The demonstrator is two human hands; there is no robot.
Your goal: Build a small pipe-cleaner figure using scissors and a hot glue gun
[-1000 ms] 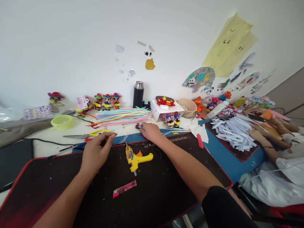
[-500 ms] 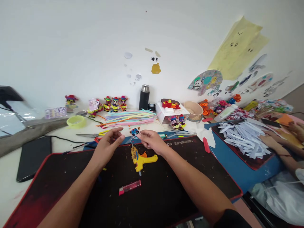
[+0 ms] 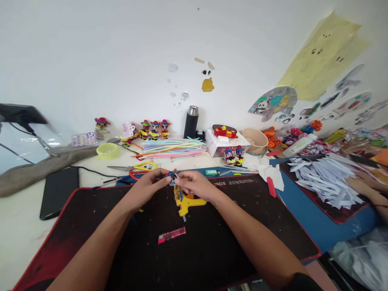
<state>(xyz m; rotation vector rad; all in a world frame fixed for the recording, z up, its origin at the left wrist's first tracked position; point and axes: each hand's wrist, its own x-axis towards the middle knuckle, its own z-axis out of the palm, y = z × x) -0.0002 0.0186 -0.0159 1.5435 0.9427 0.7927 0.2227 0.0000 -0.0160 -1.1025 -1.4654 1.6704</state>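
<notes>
A small blue figure with touches of red and orange is held up over the far part of the dark mat. My left hand pinches it from the left, and my right hand grips it from the right; the fingers cover much of it. Just under my hands lies a yellow glue gun, its nozzle end hidden by the fingers. Closer to me, a pink lighter rests on the mat.
Behind the mat are scissors, pastel pipe cleaners, a black flask, a white box and several finished figures. At left lies a black tablet-like slab. A co-worker's hand touches white paper strips at right.
My left hand, open and apart before, has closed onto the blue figure that my right hand was holding. The view has shifted slightly left.
</notes>
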